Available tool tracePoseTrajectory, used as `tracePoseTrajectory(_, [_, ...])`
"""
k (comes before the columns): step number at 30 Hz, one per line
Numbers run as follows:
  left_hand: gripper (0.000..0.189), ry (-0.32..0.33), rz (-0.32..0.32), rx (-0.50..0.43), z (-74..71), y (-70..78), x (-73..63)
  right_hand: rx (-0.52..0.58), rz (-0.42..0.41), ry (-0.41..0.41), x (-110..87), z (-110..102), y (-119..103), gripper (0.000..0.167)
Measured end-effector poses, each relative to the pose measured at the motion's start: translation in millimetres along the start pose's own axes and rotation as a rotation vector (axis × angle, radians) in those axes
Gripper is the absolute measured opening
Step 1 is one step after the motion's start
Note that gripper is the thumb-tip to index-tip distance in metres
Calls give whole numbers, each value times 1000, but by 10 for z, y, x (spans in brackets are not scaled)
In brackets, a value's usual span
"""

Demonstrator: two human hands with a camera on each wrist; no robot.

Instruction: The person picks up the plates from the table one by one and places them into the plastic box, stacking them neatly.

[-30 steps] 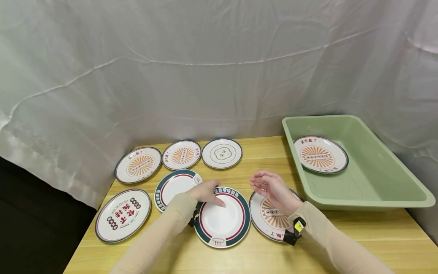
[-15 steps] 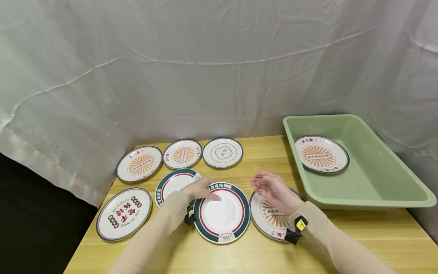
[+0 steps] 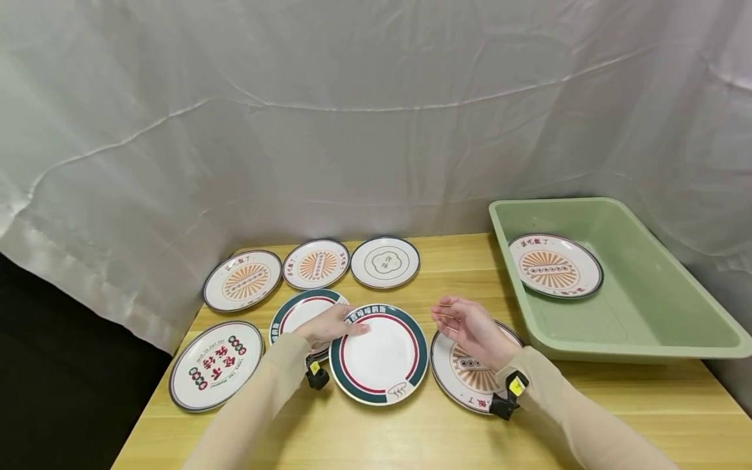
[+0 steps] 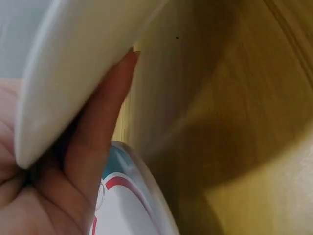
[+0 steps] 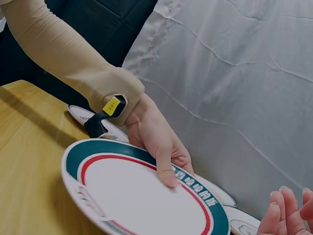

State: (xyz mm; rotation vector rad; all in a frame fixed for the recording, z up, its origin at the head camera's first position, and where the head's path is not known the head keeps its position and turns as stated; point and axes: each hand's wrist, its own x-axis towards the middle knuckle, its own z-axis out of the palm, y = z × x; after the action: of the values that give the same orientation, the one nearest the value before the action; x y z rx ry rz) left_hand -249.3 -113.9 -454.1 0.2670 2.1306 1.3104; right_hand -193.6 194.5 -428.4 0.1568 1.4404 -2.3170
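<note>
A pale grey curtain [image 3: 364, 130] hangs behind the green tub [image 3: 634, 316], and a wooden table [image 3: 458, 261] spreads beneath the tub and to its left. Inside the tub, by its left wall, lies a sunburst plate [image 3: 555, 264].

The held plate [image 3: 384, 356], white with a teal border and red ring, is well left of the tub, tilted and raised off the table (the left wrist view looks beneath it). Farther left of the tub are a second teal-bordered plate [image 3: 296, 318] and, farthest, a lettered plate [image 3: 217, 365]; a printed plate [image 3: 467, 388] sits just left of the tub's near end. Left of the tub, toward the curtain, lie a round sun-patterned plate [image 3: 243, 281], its lookalike [image 3: 317, 264] and a flower-outline plate [image 3: 384, 262].

The left hand [image 3: 329, 326], well left of the tub, pinches the held plate's edge, thumb on its face. The right hand [image 3: 472, 331], nearer the tub, is half open above the printed plate, fingers loosely bent, holding nothing.
</note>
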Motion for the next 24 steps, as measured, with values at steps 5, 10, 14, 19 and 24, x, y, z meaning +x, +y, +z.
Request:
tracePoseTrajectory(5, [51, 41, 2, -137, -28, -41, -52, 10, 1, 35, 12, 18, 9, 16])
tracePoseTrajectory(10, [45, 110, -3, -247, -13, -55, -82, 0, -13, 78, 25, 20, 20, 27])
tracePoseTrajectory(14, [47, 179, -9, -324, 7, -46, -110, -22, -36, 121, 27, 20, 28, 40])
tracePoseTrajectory(19, [47, 265, -33, -393, 31, -5, -140, -38, -52, 158, 37, 21, 42, 46])
tracePoseTrajectory(24, [41, 339, -17, -486, 67, 74, -160, -56, -71, 155, 44, 27, 46, 47])
